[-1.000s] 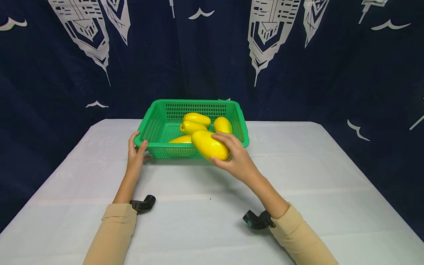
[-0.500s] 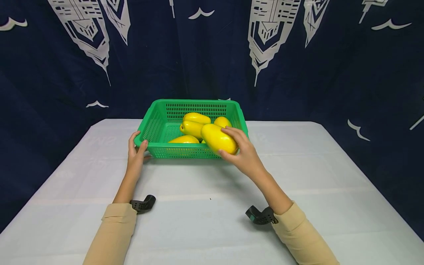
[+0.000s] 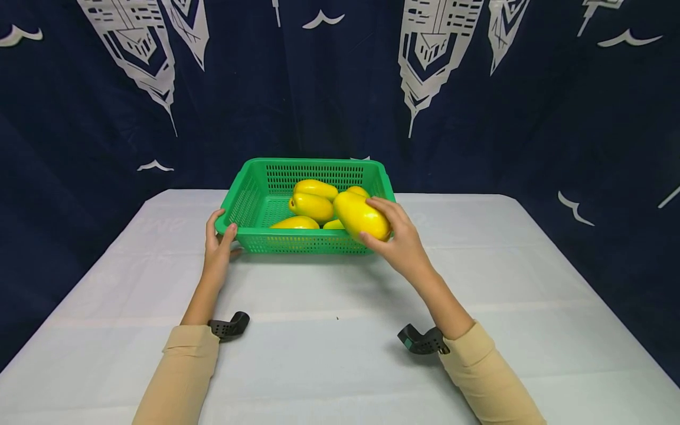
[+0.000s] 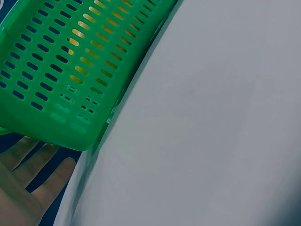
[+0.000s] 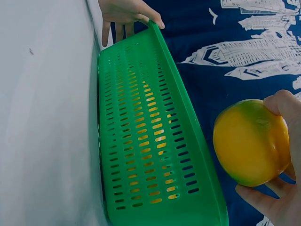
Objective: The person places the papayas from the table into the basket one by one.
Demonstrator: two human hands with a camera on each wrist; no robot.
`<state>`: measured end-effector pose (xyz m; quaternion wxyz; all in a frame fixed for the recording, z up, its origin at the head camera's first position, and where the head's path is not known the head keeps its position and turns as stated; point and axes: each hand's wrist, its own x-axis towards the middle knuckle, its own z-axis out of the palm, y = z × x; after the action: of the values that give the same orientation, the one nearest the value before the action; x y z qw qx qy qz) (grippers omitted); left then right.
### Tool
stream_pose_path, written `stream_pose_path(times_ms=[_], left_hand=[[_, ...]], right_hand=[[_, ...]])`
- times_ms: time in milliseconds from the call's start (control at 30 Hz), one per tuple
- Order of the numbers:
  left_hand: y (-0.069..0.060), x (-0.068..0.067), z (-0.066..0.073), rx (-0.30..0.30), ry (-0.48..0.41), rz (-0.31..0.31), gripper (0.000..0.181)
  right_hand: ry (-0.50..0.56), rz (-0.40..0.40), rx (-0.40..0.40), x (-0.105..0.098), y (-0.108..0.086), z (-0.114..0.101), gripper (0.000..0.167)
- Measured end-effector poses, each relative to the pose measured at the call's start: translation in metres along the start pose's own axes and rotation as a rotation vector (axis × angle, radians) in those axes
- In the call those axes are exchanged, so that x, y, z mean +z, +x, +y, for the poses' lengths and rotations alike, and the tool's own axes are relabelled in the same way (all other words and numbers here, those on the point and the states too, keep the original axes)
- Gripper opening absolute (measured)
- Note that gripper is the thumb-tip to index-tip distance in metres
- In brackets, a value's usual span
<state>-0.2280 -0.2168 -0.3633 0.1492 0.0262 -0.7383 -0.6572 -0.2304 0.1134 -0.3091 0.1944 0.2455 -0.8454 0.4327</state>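
Note:
A green plastic basket (image 3: 281, 241) with slotted walls stands on the table. My left hand (image 3: 216, 248) grips its near left corner, thumb on the rim and fingers along the outside. Inside lie several yellow mangoes (image 3: 312, 206). My right hand (image 3: 401, 242) holds another mango (image 3: 361, 217) over the near right part of the rim, thumb below and fingers over its end. In the right wrist view that mango (image 5: 249, 141) shows green patches and sits apart from the basket wall. It partly hides the fruit behind it in the head view.
A white cloth covers the table (image 3: 297, 354). A dark blue curtain (image 3: 297, 88) with white building prints hangs right behind the basket. Each wrist wears a black camera mount, the left one (image 3: 231, 326) and the right one (image 3: 422, 340).
My right hand has carried the mango rightward and slightly away along the basket's near rim, uncovering more of the fruit inside. The left hand and basket have stayed in place.

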Motion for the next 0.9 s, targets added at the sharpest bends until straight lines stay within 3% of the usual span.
stream_pose_path(times_ms=[167,500,900], left_hand=[[0.0,0.0,0.001,0.007,-0.005,-0.002,0.052],[0.013,-0.004,-0.021,0.023,-0.003,0.018,0.052],[0.014,-0.003,-0.021,0.024,-0.008,0.015,0.053]], right_hand=[[-0.004,0.008,0.015,-0.003,0.001,0.003,0.055],[0.001,0.026,0.035,-0.008,0.002,0.004,0.056],[-0.004,0.039,0.054,-0.01,0.013,0.006,0.055]])
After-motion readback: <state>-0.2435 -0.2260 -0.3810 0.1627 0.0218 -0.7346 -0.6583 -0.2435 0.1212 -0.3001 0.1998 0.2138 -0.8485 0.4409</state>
